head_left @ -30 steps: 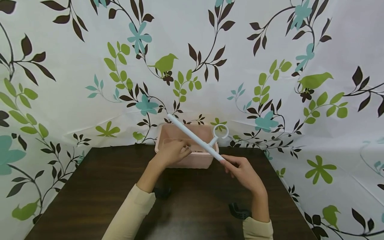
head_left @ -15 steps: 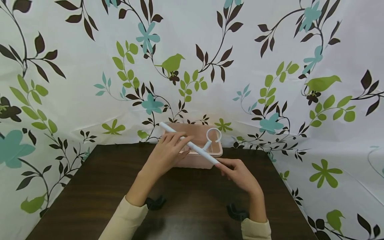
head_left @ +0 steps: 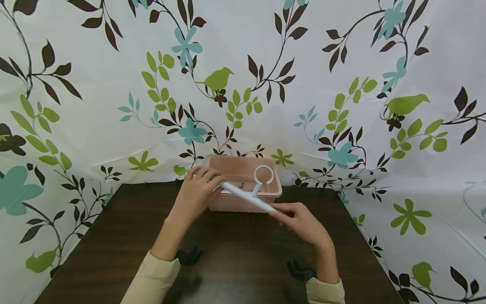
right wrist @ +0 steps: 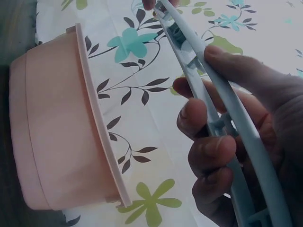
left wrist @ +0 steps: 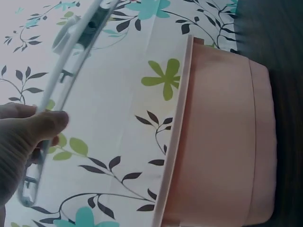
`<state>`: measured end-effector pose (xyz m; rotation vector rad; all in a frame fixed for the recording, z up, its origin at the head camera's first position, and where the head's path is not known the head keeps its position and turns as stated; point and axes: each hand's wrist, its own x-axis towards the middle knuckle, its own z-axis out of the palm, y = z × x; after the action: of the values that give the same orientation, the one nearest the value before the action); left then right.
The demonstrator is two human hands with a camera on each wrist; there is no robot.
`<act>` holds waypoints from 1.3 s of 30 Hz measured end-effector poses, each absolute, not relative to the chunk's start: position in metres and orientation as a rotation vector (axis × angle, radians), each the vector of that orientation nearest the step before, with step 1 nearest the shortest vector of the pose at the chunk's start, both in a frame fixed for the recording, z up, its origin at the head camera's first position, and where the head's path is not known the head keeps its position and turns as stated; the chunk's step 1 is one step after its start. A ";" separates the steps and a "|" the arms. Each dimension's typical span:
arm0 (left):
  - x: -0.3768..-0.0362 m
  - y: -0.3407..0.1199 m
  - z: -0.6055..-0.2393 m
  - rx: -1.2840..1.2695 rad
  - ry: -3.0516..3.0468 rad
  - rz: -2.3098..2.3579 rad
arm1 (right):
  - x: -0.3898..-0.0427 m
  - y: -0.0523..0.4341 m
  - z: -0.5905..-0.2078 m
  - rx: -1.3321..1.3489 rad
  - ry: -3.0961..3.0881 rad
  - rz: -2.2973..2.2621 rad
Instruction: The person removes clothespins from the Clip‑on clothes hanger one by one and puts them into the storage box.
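A pale blue plastic hanger (head_left: 248,196), a slotted bar with a ring-shaped hook, is held slanting in front of the pink bin (head_left: 224,205). My left hand (head_left: 197,185) grips its upper left end, and in the left wrist view the thumb presses on the bar (left wrist: 70,54). The lower right end sits in my right hand (head_left: 300,221). Seen from the right wrist, my right thumb lies along one rail of the bar (right wrist: 248,132) and the fingers curl under the other. The hook stands up from the middle of the bar, overlapping the bin's opening.
Small dark items (head_left: 241,185) show inside the bin, partly hidden by the hanger. The bin stands at the far edge of the dark wooden table (head_left: 243,253), against a leaf-patterned cloth (head_left: 243,50). Black wrist pieces (head_left: 190,256) sit at both cuffs.
My left hand has come out of the bin and taken hold of the hanger's left end. The hanger has tipped to a flatter slant, and its hook has shifted left.
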<state>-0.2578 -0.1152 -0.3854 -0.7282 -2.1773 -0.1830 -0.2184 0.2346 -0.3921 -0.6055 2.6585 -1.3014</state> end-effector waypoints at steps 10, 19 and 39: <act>-0.252 -0.136 -0.383 -0.665 -2.346 -0.229 | -0.217 0.220 -0.370 -0.737 2.832 -0.977; -0.235 -0.147 -0.403 -0.694 -2.417 -0.274 | -0.201 0.211 -0.376 -0.856 3.148 -0.585; -0.232 -0.171 -0.445 -0.769 -2.909 -0.748 | -0.222 0.244 -0.447 -0.704 2.933 -0.813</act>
<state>-0.2316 -0.1707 -0.4446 -0.7692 -2.9093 -0.7476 -0.2218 0.2441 -0.4474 -0.7036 2.9330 -0.8132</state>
